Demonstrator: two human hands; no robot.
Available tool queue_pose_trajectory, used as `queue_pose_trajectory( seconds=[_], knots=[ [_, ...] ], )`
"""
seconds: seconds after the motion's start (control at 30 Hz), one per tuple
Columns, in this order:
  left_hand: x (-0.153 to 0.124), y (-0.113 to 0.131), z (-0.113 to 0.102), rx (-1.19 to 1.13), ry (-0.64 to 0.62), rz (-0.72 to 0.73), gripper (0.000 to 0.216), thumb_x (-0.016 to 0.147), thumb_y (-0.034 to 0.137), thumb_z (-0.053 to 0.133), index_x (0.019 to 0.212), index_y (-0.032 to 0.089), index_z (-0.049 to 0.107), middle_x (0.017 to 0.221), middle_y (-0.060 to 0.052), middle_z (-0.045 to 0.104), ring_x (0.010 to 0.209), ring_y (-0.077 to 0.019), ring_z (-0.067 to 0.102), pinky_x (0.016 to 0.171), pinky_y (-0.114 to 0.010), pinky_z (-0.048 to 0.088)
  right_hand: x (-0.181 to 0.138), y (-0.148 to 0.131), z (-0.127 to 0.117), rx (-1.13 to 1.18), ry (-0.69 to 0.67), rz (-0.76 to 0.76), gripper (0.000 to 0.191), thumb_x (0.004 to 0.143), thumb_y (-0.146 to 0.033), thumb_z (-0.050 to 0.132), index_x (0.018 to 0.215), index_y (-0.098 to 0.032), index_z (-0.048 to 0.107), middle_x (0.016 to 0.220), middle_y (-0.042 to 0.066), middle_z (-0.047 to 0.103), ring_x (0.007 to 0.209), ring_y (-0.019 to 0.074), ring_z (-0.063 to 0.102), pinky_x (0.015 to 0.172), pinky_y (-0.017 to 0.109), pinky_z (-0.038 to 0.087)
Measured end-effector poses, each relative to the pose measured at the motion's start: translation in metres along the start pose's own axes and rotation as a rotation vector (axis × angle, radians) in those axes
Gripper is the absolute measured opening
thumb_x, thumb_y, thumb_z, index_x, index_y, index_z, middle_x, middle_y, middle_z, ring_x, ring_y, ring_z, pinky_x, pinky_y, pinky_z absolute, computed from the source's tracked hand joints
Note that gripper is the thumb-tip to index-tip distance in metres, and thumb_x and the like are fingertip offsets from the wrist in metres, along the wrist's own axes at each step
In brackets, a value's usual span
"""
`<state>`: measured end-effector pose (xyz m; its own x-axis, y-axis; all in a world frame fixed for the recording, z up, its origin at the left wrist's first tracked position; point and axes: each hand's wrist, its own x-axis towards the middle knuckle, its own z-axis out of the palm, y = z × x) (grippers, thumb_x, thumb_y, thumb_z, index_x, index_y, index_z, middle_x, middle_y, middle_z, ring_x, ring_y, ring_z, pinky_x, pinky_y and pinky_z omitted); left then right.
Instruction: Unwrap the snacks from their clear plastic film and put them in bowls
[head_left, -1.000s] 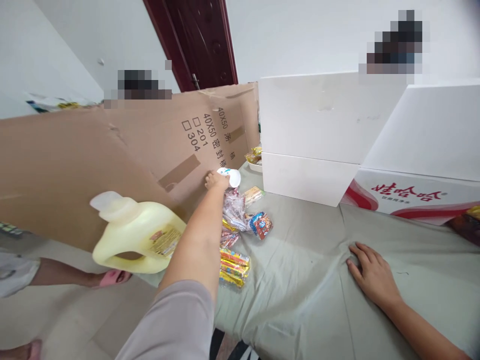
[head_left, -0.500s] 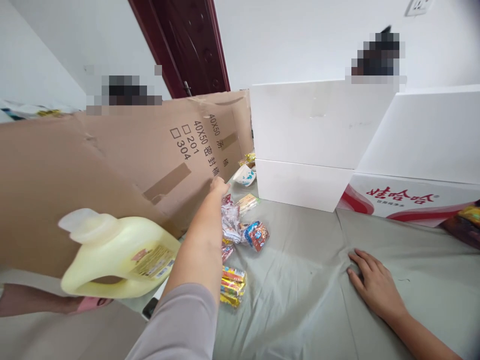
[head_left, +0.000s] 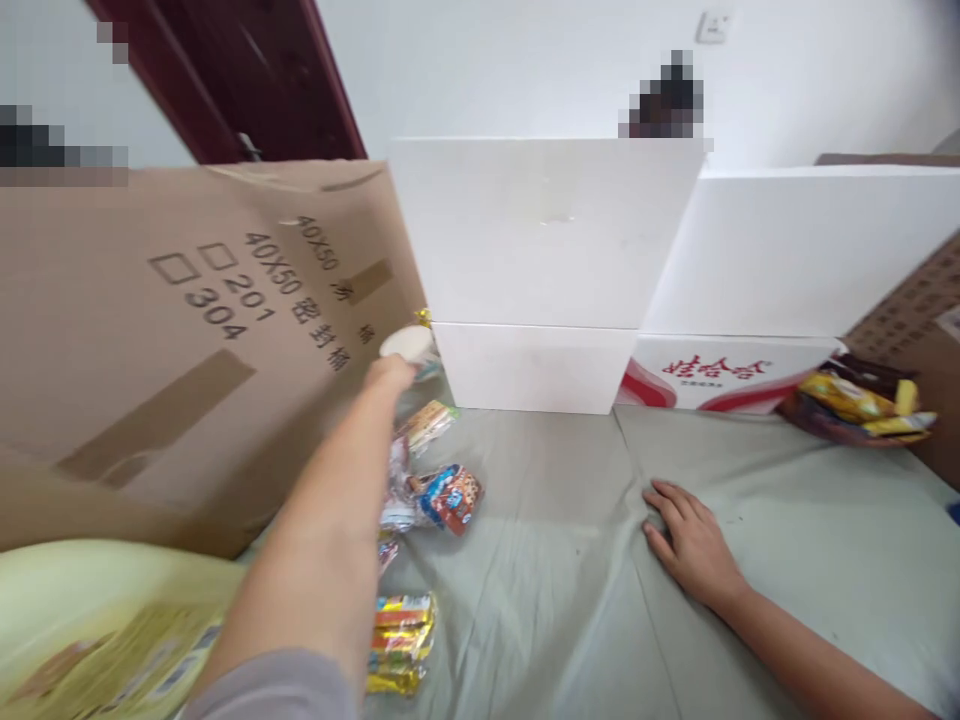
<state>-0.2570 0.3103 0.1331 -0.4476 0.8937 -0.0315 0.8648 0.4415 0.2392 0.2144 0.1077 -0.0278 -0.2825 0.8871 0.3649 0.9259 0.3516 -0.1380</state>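
Observation:
My left hand (head_left: pixel 391 374) is stretched far forward beside the cardboard wall, closed on the near edge of a white paper bowl (head_left: pixel 409 344). The bowl is blurred and its blue pattern is only partly visible; my fingers are partly hidden. Below that arm lie a flat snack packet (head_left: pixel 429 427), a blue and brown snack bag (head_left: pixel 451 497) and, nearer me, several yellow wrapped sticks (head_left: pixel 403 640). On the right, my right hand (head_left: pixel 694 550) rests flat on the grey-green cloth (head_left: pixel 555 570), its fingers apart and holding nothing.
A big brown carton (head_left: pixel 150 400) stands along the left, with a pale yellow jug (head_left: pixel 97 610) before it. White boxes (head_left: pixel 540 240) form a barrier at the back. At the right, a basket of snacks (head_left: pixel 862 405) stands by a red-and-white box (head_left: pixel 720 375).
My left hand has reached the paper bowl and taken hold of its edge, and the bowl has shifted in its grasp. The view has turned right; my right hand stays on the cloth.

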Motion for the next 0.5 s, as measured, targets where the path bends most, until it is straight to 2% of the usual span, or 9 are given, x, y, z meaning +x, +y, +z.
queue_pose_trajectory(
  seconds=[0.03,0.1,0.13,0.2,0.23,0.3,0.33,0.4,0.5],
  knots=[
    [-0.002,-0.001,-0.013,0.034,0.028,-0.047,0.044,0.092,0.039,0.050,0.122,0.009,0.056,0.122,-0.021,0.062,0.114,-0.0373,0.058,0.085,-0.044,0.050,0.001,-0.002,-0.002,0.002,-0.010,0.016,0.038,0.091,-0.042,0.047,0.119,-0.020,0.061,0.132,0.010,0.058,0.123,0.0282,0.050,0.102,0.046,0.042],
    [-0.013,0.001,-0.036,0.114,0.079,-0.109,0.045,0.096,0.041,0.040,0.127,0.012,0.053,0.121,-0.016,0.065,0.116,-0.0354,0.058,0.085,-0.041,0.050,0.002,-0.005,-0.006,0.011,-0.027,0.044,0.037,0.091,-0.039,0.048,0.120,-0.020,0.061,0.133,0.010,0.057,0.125,0.0285,0.049,0.102,0.046,0.042],
    [-0.023,0.004,-0.044,0.136,0.051,-0.098,0.042,0.093,0.042,0.046,0.121,0.014,0.058,0.111,-0.012,0.069,0.108,-0.0333,0.062,0.082,-0.039,0.051,0.002,-0.006,-0.007,0.020,-0.035,0.054,0.037,0.090,-0.038,0.048,0.120,-0.020,0.061,0.134,0.010,0.057,0.126,0.0287,0.048,0.102,0.046,0.041],
    [-0.054,0.016,-0.052,0.169,-0.093,-0.010,0.029,0.083,0.043,0.060,0.099,0.019,0.068,0.084,-0.004,0.073,0.085,-0.0268,0.068,0.073,-0.032,0.052,0.002,-0.007,-0.009,0.039,-0.047,0.065,0.037,0.090,-0.037,0.048,0.121,-0.020,0.060,0.135,0.010,0.056,0.127,0.0290,0.046,0.103,0.047,0.040],
    [-0.075,0.026,-0.050,0.179,-0.231,0.143,0.025,0.082,0.043,0.061,0.092,0.022,0.069,0.078,-0.002,0.072,0.078,-0.0239,0.069,0.069,-0.030,0.051,0.002,-0.007,-0.010,0.048,-0.051,0.067,0.037,0.090,-0.037,0.048,0.122,-0.020,0.060,0.136,0.010,0.055,0.127,0.0293,0.046,0.103,0.047,0.040],
    [-0.121,0.054,-0.037,0.123,-0.474,0.426,0.019,0.079,0.043,0.064,0.086,0.025,0.068,0.081,0.000,0.072,0.076,-0.0204,0.068,0.066,-0.027,0.050,0.001,-0.007,-0.009,0.065,-0.054,0.068,0.037,0.090,-0.036,0.049,0.121,-0.019,0.060,0.136,0.011,0.054,0.128,0.0301,0.045,0.104,0.047,0.039],
    [-0.145,0.072,-0.027,0.108,-0.514,0.545,0.018,0.079,0.042,0.063,0.084,0.026,0.067,0.084,0.001,0.073,0.080,-0.0197,0.068,0.068,-0.026,0.050,0.001,-0.006,-0.008,0.077,-0.048,0.067,0.037,0.090,-0.036,0.049,0.121,-0.019,0.059,0.136,0.011,0.055,0.128,0.0303,0.045,0.104,0.048,0.038],
    [-0.188,0.112,-0.001,0.111,-0.492,0.751,0.019,0.081,0.044,0.061,0.086,0.026,0.066,0.094,0.000,0.073,0.086,-0.0199,0.067,0.071,-0.026,0.049,-0.001,-0.003,-0.005,0.123,-0.010,0.067,0.042,0.089,-0.037,0.050,0.126,-0.018,0.054,0.134,0.013,0.055,0.127,0.0304,0.046,0.105,0.048,0.038],
    [-0.236,0.168,0.038,0.134,-0.508,0.995,0.023,0.082,0.042,0.060,0.095,0.023,0.066,0.106,-0.007,0.071,0.098,-0.0253,0.066,0.076,-0.030,0.049,-0.004,0.004,0.001,0.261,0.146,0.124,0.065,0.086,-0.045,0.055,0.139,-0.013,0.037,0.130,0.019,0.055,0.120,0.0322,0.050,0.098,0.049,0.044]
  ],
)
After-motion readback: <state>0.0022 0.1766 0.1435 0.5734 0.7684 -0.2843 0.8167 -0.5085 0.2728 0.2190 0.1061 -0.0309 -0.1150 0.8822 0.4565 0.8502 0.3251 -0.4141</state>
